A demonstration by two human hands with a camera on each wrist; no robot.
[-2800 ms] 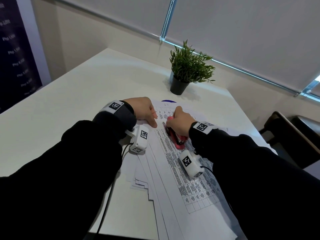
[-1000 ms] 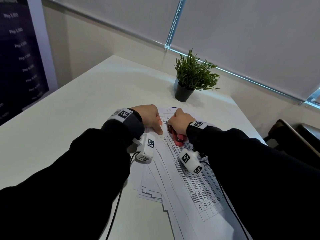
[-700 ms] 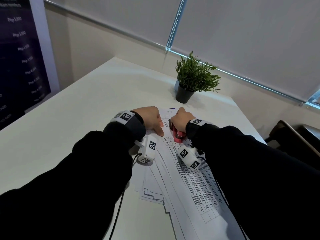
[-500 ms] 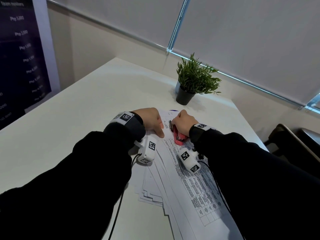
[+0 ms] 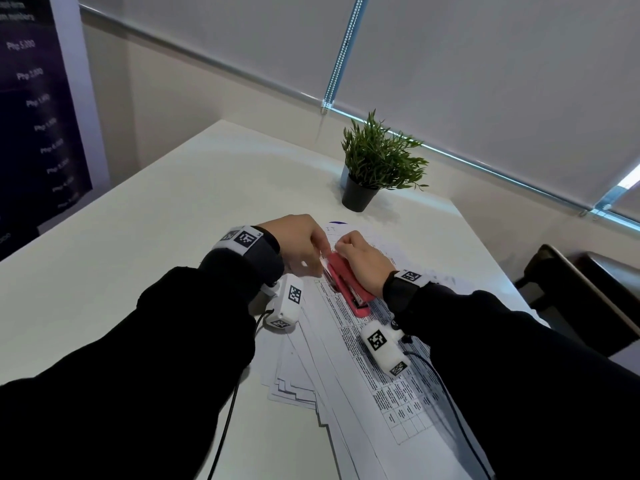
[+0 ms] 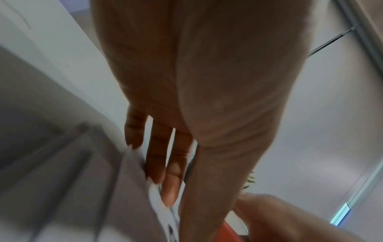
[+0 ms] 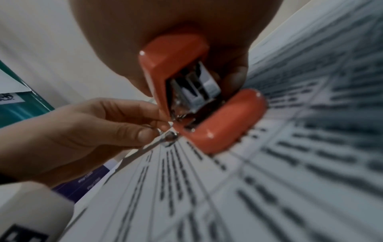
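White table, papers fanned out.
So the right hand gripped the red stapler; left hand pinched the papers' corner.

The papers lie on the table beside its right edge. The stapler sits on their far end, and the potted plant stands behind them at the far edge.
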